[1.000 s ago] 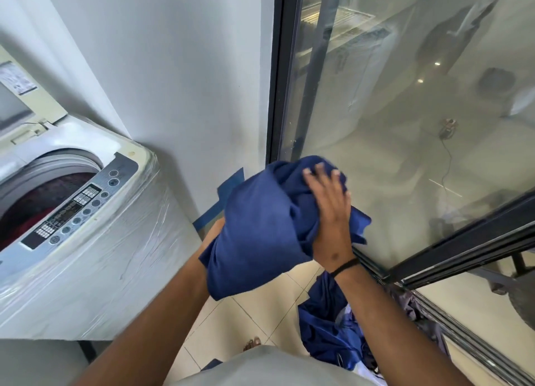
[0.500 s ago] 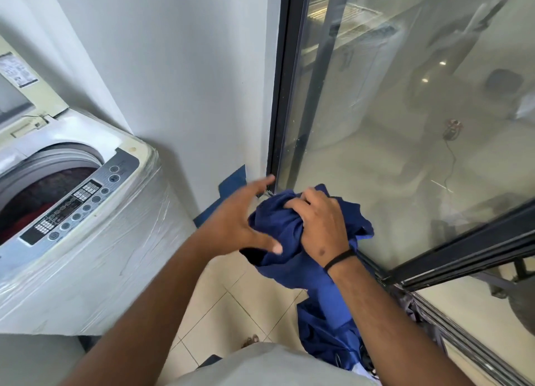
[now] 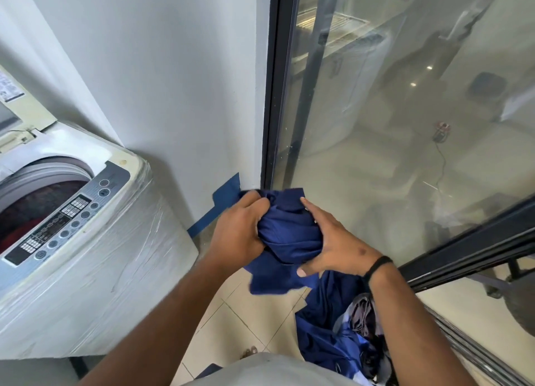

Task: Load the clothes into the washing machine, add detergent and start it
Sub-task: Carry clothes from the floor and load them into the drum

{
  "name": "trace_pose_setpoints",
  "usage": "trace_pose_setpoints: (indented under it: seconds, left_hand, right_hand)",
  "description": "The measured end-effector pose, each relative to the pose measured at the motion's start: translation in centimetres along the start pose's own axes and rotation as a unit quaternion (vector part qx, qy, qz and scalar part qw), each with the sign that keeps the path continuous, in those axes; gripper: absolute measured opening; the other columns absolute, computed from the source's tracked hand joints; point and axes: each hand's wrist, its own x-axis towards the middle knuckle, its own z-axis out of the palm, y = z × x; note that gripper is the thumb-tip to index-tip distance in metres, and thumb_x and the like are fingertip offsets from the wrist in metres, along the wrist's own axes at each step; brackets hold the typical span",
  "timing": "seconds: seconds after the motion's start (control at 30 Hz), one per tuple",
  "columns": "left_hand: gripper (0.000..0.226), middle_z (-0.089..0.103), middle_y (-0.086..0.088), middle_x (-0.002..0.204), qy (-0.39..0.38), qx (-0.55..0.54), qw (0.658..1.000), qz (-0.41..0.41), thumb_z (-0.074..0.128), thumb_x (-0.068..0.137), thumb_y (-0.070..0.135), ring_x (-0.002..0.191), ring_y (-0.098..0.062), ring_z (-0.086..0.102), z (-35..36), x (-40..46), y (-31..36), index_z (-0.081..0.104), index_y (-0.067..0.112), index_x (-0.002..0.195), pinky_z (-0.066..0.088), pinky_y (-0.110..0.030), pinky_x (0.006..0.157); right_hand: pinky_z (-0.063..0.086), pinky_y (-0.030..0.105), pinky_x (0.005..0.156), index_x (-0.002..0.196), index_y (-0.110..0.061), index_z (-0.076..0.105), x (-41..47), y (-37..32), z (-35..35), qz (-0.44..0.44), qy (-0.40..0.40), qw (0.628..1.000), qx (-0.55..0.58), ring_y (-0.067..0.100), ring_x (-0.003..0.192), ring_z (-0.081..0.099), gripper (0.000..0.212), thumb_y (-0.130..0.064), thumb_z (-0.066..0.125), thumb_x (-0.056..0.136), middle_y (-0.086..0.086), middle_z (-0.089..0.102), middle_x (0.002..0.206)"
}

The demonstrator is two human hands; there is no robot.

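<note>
A bunched dark blue garment [image 3: 289, 235] is held between both hands at the middle of the view, above the tiled floor. My left hand [image 3: 237, 229] grips its left side with curled fingers. My right hand [image 3: 335, 244] clasps its right side, fingers spread over the cloth and thumb under it. At the left stands a white top-loading washing machine [image 3: 95, 270] wrapped in plastic film, lid up, with red cloth [image 3: 26, 215] showing in the drum. Its grey control panel [image 3: 66, 212] faces me.
A pile of more clothes [image 3: 341, 342], blue and grey, lies on the floor at the lower right. A dark-framed glass sliding door [image 3: 376, 125] fills the right side. A white wall [image 3: 173, 81] with blue tape [image 3: 223, 200] stands behind the machine.
The garment has dropped from chest height and been bunched smaller. My left hand, open half a second ago, now grips the cloth's left side.
</note>
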Motion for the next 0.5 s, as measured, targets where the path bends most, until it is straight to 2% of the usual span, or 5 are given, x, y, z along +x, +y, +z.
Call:
trace_pose_setpoints:
  seconds: [0.07, 0.17, 0.3, 0.4, 0.5]
  left_hand:
    - [0.036, 0.053, -0.001, 0.090, 0.058, -0.025, 0.997, 0.034, 0.066, 0.071, -0.005, 0.070, -0.018, 0.050, -1.1, 0.9, 0.7, 0.042, 0.021, 0.079, 0.043, -0.034, 0.053]
    - [0.031, 0.055, -0.002, 0.097, 0.156, -0.042, 0.986, 0.047, 0.070, 0.070, -0.010, 0.081, -0.013, 0.050, -2.4, 2.3, 1.6, 0.051, 0.013, 0.081, 0.041, -0.020, 0.062]
    - [0.026, 0.051, -0.002, 0.101, 0.285, -0.099, 0.953, 0.007, 0.060, 0.068, -0.013, 0.087, -0.007, 0.047, -2.6, 3.1, 3.4, 0.054, 0.004, 0.086, 0.037, -0.005, 0.072]
    - [0.036, 0.044, 0.005, 0.102, 0.303, -0.175, 0.936, -0.042, 0.060, 0.065, -0.016, 0.086, -0.002, 0.044, -0.8, 2.1, 5.3, 0.050, 0.011, 0.086, 0.039, -0.006, 0.073]
    - [0.041, 0.044, 0.004, 0.100, 0.243, -0.224, 0.939, -0.094, 0.078, 0.064, -0.006, 0.090, -0.007, 0.050, 1.1, 0.9, 5.7, 0.049, 0.012, 0.086, 0.042, -0.012, 0.075]
  right_hand:
    - [0.038, 0.037, 0.116, 0.156, -0.040, 0.009, -0.3, 1.1, -0.9, 0.031, -0.033, 0.993, 0.105, 0.009, 0.141, 0.037, 0.140, -0.027, 0.099, 0.050, -0.010, 0.031, 0.156]
    - [0.051, 0.040, 0.104, 0.154, -0.034, 0.024, -0.4, 1.4, -0.7, 0.035, -0.057, 0.964, 0.256, 0.009, 0.127, 0.056, 0.122, -0.029, 0.096, 0.055, -0.006, 0.052, 0.146]
    - [0.034, 0.074, 0.101, 0.155, -0.010, 0.028, 0.3, -0.5, 1.3, -0.044, -0.222, 0.786, 0.576, 0.048, 0.139, 0.037, 0.097, -0.046, 0.078, 0.080, 0.023, 0.037, 0.155]
    - [0.045, 0.065, 0.096, 0.154, -0.007, 0.030, 1.7, -3.9, 3.3, -0.076, -0.115, 0.670, 0.729, 0.046, 0.132, 0.045, 0.098, -0.058, 0.069, 0.080, 0.025, 0.039, 0.152]
    - [0.055, 0.049, 0.093, 0.143, -0.013, 0.052, 3.0, -6.0, 3.9, -0.043, 0.070, 0.598, 0.797, 0.038, 0.122, 0.061, 0.074, -0.057, 0.056, 0.083, 0.018, 0.058, 0.139]
